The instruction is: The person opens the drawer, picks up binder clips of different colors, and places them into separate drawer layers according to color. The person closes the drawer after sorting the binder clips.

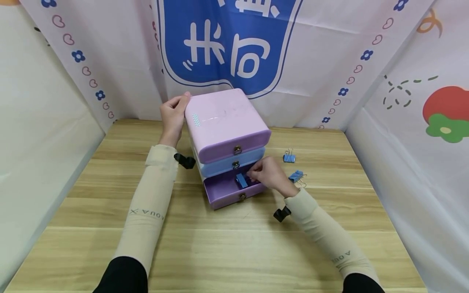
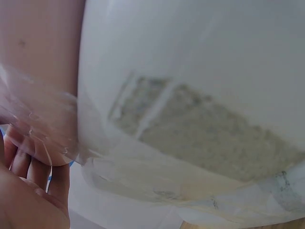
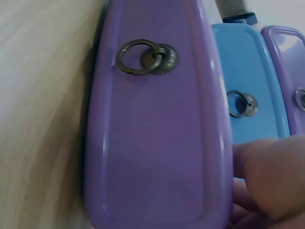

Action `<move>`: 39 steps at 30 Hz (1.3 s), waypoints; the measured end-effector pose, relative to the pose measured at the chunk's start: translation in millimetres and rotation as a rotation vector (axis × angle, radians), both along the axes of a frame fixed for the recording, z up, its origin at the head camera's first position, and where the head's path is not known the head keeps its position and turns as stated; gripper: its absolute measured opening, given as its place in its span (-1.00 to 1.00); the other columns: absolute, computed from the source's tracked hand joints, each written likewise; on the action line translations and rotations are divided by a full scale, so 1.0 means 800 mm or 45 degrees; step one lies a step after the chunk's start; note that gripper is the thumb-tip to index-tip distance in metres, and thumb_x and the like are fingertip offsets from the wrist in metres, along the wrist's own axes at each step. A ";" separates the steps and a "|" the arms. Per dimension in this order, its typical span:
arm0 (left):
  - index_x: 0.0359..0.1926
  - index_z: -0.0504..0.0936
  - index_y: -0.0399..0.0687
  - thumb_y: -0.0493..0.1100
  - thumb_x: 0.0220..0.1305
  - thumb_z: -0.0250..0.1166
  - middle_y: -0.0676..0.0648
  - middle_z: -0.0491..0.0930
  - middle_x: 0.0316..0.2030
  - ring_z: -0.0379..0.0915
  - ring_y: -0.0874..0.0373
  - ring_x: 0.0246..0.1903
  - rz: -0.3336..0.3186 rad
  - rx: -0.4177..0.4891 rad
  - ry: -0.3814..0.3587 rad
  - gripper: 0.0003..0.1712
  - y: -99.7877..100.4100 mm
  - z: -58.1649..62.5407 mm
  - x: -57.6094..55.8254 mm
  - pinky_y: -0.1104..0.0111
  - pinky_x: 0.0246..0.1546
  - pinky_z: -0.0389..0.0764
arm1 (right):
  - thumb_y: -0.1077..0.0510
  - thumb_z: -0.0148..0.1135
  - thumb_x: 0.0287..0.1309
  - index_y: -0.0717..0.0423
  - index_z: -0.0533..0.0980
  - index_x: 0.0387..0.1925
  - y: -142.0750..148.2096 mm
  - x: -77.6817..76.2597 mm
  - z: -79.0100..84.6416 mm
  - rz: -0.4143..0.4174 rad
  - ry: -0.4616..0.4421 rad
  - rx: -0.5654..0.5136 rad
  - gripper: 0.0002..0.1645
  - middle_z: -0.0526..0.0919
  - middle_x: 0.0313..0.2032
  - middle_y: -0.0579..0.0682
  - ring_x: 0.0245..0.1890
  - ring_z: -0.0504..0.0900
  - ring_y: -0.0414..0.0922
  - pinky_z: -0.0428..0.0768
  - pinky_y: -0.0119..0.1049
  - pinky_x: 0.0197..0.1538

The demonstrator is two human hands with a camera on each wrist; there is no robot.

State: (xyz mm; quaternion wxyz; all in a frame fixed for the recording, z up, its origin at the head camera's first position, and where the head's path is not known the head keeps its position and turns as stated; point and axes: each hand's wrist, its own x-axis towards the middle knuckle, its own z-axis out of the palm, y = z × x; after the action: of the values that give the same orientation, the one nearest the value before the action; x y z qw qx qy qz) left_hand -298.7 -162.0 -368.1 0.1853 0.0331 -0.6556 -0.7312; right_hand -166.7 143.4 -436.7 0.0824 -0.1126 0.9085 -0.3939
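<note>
A small three-drawer storage box [image 1: 227, 118] stands on the table, with a pink top and pink, blue and purple drawer fronts. My left hand [image 1: 173, 118] holds its back left corner; in the left wrist view those fingers [image 2: 58, 186] lie along the box's side. The purple bottom drawer [image 1: 220, 194] is pulled out, and a blue binder clip [image 1: 241, 180] sits inside it. Thumb and fingers of my right hand [image 1: 269, 173] pinch at this clip over the drawer's right side. From the right wrist, the drawer front [image 3: 157, 138] partly hides the fingers.
Two more blue binder clips, an upright one [image 1: 289, 158] and a tilted one [image 1: 296, 176], lie on the wooden table [image 1: 227, 252] right of the box. A white printed curtain [image 1: 311, 81] hangs close behind, and white cloth walls flank both sides.
</note>
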 end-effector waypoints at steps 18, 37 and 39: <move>-0.13 0.87 -0.07 0.14 0.32 0.50 0.16 0.75 -0.33 0.56 0.29 -0.32 0.001 0.012 0.013 -0.62 -0.001 -0.003 -0.001 0.50 -0.33 0.55 | 0.20 0.48 0.27 0.28 0.78 -0.24 0.019 0.022 0.023 -0.127 0.269 0.161 -0.83 0.85 -0.28 0.15 -0.35 0.84 -0.07 0.78 -0.30 -0.32; -0.14 0.86 -0.06 0.15 0.31 0.50 0.15 0.74 -0.33 0.55 0.29 -0.33 -0.017 0.013 0.000 -0.61 -0.001 -0.001 -0.001 0.51 -0.35 0.55 | 0.09 0.39 0.39 0.18 0.77 -0.17 0.112 0.060 0.044 -0.339 0.253 0.101 -0.78 0.85 -0.26 0.14 -0.34 0.80 -0.01 0.67 -0.39 -0.38; -0.13 0.86 -0.08 0.16 0.32 0.50 0.16 0.74 -0.33 0.55 0.29 -0.32 -0.015 0.010 0.002 -0.60 -0.001 -0.001 0.000 0.51 -0.34 0.55 | 0.09 0.38 0.40 0.18 0.77 -0.16 0.122 0.063 0.043 -0.364 0.272 0.113 -0.78 0.85 -0.25 0.14 -0.35 0.79 -0.02 0.65 -0.40 -0.39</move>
State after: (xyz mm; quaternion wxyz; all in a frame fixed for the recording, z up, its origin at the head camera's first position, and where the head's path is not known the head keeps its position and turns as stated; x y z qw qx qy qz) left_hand -298.8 -162.6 -369.0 0.1815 0.0293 -0.6529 -0.7348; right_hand -116.6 240.8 -402.3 -0.0665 -0.0196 0.9353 -0.3469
